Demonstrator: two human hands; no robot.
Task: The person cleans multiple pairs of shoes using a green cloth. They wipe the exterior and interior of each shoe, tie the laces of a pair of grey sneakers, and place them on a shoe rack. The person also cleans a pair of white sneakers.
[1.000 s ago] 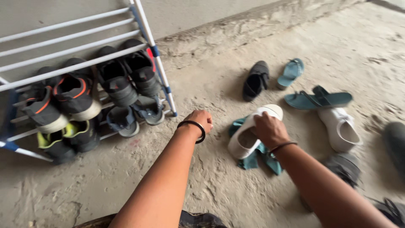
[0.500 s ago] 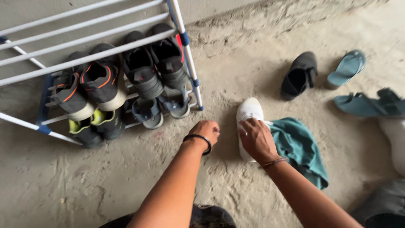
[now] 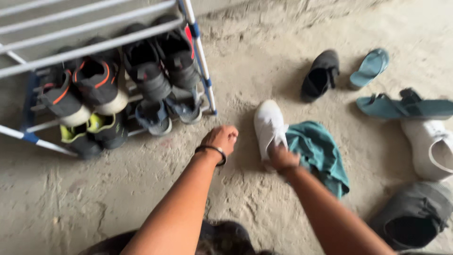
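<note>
Rough concrete floor [image 3: 118, 198] is where we're working: our right hand [image 3: 282, 158] is gripping the white shoe's [image 3: 269, 123] heel beside the teal cloth [image 3: 321, 151], left hand [image 3: 222, 138] hanging curled, holding nothing. Rack [image 3: 94, 47] is looking half full, with the black shoe [image 3: 321, 75], sandals [image 3: 401, 106] and other shoes lying loose.

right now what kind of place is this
Probably a home entryway or porch: a white-and-blue metal shoe rack full of sneakers stands against the wall, with a white slip-on shoe and teal rubber sandals scattered on bare concrete floor.

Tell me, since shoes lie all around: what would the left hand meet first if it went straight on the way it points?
Probably bare concrete floor, then the shoe rack corner post; the left hand points up-frame, though depth is unclear.
</note>
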